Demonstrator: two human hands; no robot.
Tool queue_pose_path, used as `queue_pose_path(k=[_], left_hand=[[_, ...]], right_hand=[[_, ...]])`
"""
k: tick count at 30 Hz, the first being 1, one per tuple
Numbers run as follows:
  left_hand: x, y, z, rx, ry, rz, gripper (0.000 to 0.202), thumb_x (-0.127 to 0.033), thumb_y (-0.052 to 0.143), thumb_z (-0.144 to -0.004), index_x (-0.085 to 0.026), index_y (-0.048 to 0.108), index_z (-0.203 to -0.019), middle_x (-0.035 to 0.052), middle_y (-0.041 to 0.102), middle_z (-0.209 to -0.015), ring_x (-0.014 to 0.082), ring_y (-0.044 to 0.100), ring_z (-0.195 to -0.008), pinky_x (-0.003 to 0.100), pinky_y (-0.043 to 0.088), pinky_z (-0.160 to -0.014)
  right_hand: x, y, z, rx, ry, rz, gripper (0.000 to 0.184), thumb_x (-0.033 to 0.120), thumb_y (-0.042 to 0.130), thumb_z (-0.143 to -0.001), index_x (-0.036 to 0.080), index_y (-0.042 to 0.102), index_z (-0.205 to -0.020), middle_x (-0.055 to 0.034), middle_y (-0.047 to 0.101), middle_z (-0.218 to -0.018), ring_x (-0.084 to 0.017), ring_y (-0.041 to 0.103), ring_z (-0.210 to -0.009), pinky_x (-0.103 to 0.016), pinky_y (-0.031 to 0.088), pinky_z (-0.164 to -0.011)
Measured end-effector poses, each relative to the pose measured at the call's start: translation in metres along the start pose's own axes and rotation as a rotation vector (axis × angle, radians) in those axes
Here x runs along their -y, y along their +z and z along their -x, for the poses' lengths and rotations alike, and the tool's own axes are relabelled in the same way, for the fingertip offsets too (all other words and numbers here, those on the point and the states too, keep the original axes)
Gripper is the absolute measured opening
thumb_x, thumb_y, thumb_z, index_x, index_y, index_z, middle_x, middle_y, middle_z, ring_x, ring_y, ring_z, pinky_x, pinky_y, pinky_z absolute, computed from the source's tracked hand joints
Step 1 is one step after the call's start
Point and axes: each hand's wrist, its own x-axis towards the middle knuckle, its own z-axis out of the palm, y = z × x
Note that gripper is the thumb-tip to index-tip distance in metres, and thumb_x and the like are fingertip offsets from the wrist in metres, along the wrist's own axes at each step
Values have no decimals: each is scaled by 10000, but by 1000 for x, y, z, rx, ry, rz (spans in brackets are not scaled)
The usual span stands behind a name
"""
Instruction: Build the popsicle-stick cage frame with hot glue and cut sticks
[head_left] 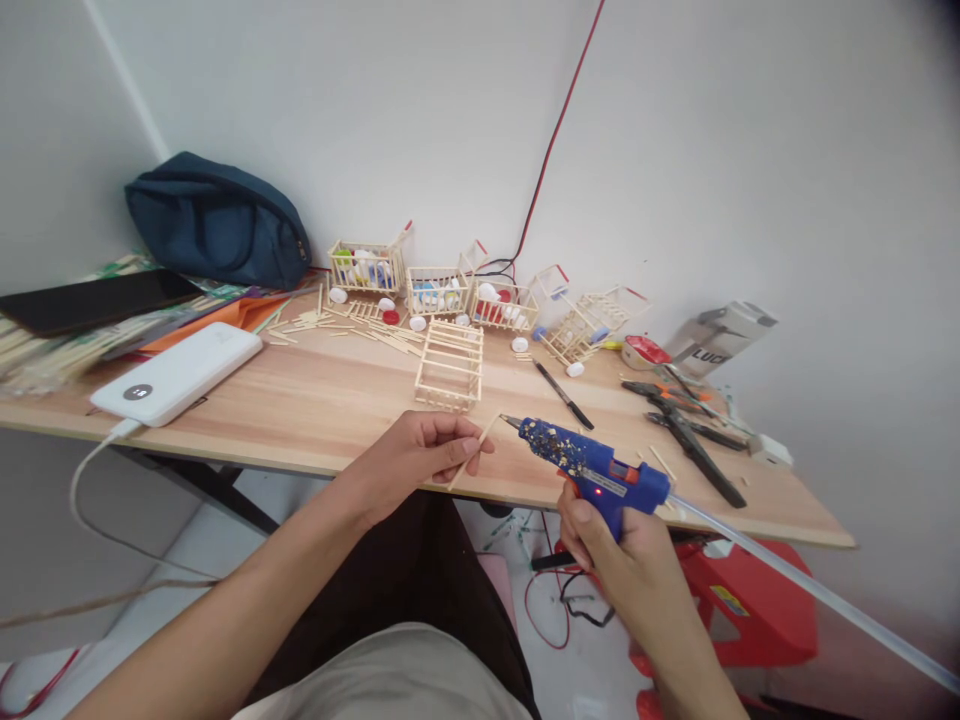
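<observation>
Between the thumb and fingers of my left hand [439, 448] is a thin wooden stick [489, 428], tilted up to the right over the table's front edge. My right hand [611, 545] is wrapped round the handle of a blue hot glue gun [577, 455], its nozzle at the stick's upper end. Whether the tip touches the stick is hard to make out. A long clear glue stick [810, 585] runs out of the gun's back. Just beyond my left hand, a small open frame of wooden sticks [450, 365] stands on the table.
Several miniature stick carts [439, 290] line the wall, some with bottle caps inside. Loose sticks [352, 325] lie behind the frame. A white power bank [180, 372] is at left, a pen [562, 393] and pliers [694, 440] at right. Below sits a red stool [757, 605].
</observation>
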Motion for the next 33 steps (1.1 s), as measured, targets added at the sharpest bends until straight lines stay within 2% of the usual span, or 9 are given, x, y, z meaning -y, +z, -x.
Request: queue_pose_path(k=[4,8,12,15,19,26,33], left_hand=[[-2,-1,-1,6,7,16,273,-390,688,-800,-121,693,-850,3,594,-701,57,374,-546,195,273,-521],[-3,-4,-3,-13,6,22,276,-384,711,-785,-110,674,-798,18,614,-722,53,388,-552,195,294,-541],[-3,-5,-6,-60,-24,96,271,-354,755,-750,-120,669,-856,1,609,-686,52,424,-548,187,324,-550],[-6,-6,-9,-83,-23,205,279,-336,776,-733,-126,667,-880,17,635,-733,59,479,-576,191,375,-578],[-13,-9,-13,-118,21,300,246,-306,782,-731,-100,669,-803,36,626,-775,65,507,-632,191,405,-610],[-21,-11,-14,-108,29,336,240,-282,790,-728,-90,651,-761,7,571,-713,61,485,-638,181,408,-618],[-20,-9,-14,-91,10,367,248,-275,806,-708,-84,660,-770,14,572,-722,59,475,-637,172,402,-612]], right_hand=[[-1,0,2,-24,-38,-13,357,501,541,-836,184,512,-674,33,416,-508,-94,367,-456,-231,326,-439],[-2,-1,5,-51,-88,-161,297,458,564,-840,190,517,-721,36,436,-529,-94,386,-456,-229,333,-436],[-6,-2,7,-66,-120,-256,259,428,544,-876,196,519,-765,34,459,-554,-92,401,-463,-227,330,-451],[-8,-1,8,-4,-79,-212,297,459,557,-864,193,515,-739,34,449,-545,-91,386,-452,-225,324,-435],[-6,2,10,74,-91,-110,349,486,560,-849,189,513,-671,43,402,-505,-91,359,-451,-223,323,-429],[-7,4,10,113,-161,-30,329,444,535,-875,186,531,-671,42,414,-508,-91,360,-458,-225,325,-444],[-13,7,11,114,-120,-18,307,448,547,-871,177,579,-730,35,440,-524,-97,373,-459,-230,327,-442]])
